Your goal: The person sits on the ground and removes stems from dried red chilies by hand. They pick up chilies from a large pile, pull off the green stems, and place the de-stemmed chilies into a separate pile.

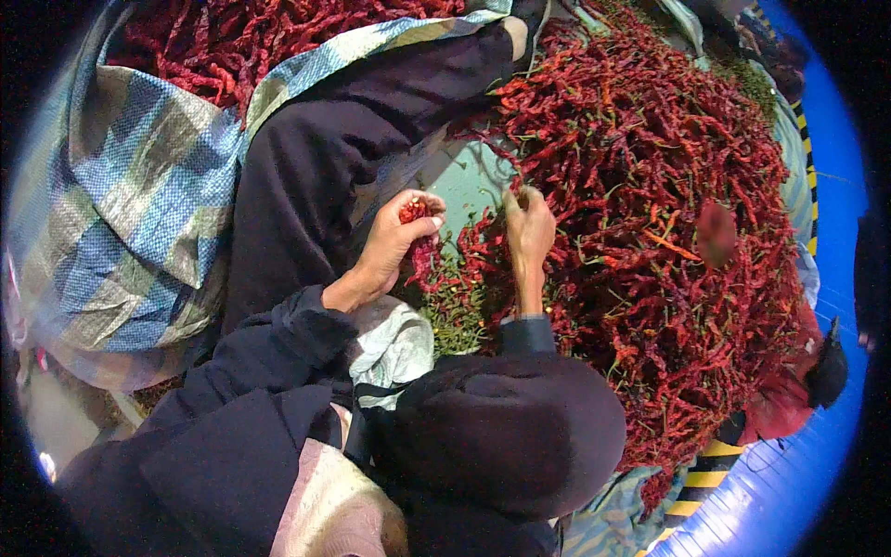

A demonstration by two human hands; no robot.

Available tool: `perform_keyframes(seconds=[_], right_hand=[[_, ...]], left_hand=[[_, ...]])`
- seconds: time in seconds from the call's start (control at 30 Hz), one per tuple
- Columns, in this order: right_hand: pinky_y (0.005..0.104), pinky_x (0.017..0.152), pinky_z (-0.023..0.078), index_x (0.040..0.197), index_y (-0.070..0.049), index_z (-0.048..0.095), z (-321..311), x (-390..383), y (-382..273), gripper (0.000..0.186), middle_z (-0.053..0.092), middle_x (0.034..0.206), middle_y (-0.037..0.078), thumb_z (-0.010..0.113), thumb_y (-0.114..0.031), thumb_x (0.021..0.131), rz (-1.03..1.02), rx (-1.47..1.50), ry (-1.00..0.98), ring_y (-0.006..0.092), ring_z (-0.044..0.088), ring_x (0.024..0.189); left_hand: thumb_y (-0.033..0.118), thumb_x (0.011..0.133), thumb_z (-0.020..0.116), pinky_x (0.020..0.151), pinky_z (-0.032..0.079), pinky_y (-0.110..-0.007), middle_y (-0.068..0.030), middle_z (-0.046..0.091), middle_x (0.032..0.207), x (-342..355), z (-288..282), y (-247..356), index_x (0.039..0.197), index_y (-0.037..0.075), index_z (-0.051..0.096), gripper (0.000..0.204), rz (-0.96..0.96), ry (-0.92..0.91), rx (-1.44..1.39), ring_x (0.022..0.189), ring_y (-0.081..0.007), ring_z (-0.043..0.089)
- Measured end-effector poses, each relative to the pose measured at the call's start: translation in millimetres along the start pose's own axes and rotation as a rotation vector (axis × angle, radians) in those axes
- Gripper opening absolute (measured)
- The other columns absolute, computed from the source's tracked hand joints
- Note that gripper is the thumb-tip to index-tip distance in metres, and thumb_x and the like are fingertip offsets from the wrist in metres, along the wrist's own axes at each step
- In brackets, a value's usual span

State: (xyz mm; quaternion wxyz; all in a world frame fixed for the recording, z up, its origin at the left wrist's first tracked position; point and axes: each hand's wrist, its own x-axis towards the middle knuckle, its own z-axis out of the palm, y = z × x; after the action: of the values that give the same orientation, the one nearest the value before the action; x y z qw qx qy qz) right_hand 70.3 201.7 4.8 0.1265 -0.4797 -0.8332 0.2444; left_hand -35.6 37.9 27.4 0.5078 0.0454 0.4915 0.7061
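My left hand (388, 243) is closed around a small bunch of dried red chili peppers (411, 210), with their ends showing between thumb and fingers. To its right, my right hand (529, 225) has its fingertips pinched together at the edge of a big heap of dried red chilies (650, 186). What the pinch holds, if anything, is too small to make out. Below and between the hands lie loose chilies and a little pile of green-brown stems (455, 320). Beyond them shows a pale green patch of the ground sheet (462, 190).
A blue-and-white checked woven sack (153, 176) stands at the left, with more red chilies (223, 46) in its mouth. My dark-clothed legs (306, 176) frame the work spot. Yellow-and-black striped tape (705, 478) and a blue floor (766, 497) run along the right.
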Motion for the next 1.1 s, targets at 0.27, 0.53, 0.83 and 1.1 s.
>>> perform_keyframes(seconds=[0.27, 0.53, 0.83, 1.1], right_hand=[[0.0264, 0.050, 0.044, 0.096, 0.000, 0.055, -63, -62, -25, 0.024, 0.059, 0.065, 0.005, 0.059, -0.018, 0.081, 0.194, 0.504, -0.234, 0.0088, 0.056, 0.057], [0.0445, 0.057, 0.049, 0.081, -0.007, 0.053, -47, -77, -10, 0.013, 0.061, 0.069, 0.019, 0.058, -0.017, 0.075, -0.421, -0.383, -0.275, 0.0338, 0.062, 0.066], [0.0367, 0.056, 0.048, 0.079, -0.003, 0.053, -125, -115, -41, 0.007, 0.059, 0.066, 0.011, 0.052, -0.010, 0.079, -0.407, 0.104, -0.129, 0.0231, 0.060, 0.064], [0.0313, 0.057, 0.046, 0.083, -0.003, 0.056, -140, -132, -51, 0.007, 0.059, 0.071, 0.006, 0.055, -0.009, 0.078, -0.420, 0.350, -0.083, 0.0165, 0.057, 0.065]], left_hand=[[0.010, 0.076, 0.060, 0.061, 0.042, -0.021, -0.0012, 0.057, 0.081, -4, 14, 3, 0.097, 0.004, 0.056, 0.022, 0.078, -0.164, 0.199, 0.067, -0.0082, 0.051], [-0.005, 0.067, 0.057, 0.076, 0.043, -0.037, -0.0126, 0.055, 0.099, -12, 14, -9, 0.103, 0.004, 0.052, 0.038, 0.900, -0.478, 1.063, 0.092, -0.0317, 0.053], [0.027, 0.080, 0.059, 0.065, 0.042, -0.035, -0.0153, 0.058, 0.075, -26, 25, 10, 0.089, -0.002, 0.055, 0.030, 0.458, -0.682, 1.089, 0.073, -0.0275, 0.057], [0.021, 0.078, 0.062, 0.045, 0.034, -0.022, 0.0013, 0.049, 0.063, -41, 24, 42, 0.080, 0.007, 0.056, 0.015, -0.004, -0.884, 0.662, 0.052, -0.0045, 0.045]])
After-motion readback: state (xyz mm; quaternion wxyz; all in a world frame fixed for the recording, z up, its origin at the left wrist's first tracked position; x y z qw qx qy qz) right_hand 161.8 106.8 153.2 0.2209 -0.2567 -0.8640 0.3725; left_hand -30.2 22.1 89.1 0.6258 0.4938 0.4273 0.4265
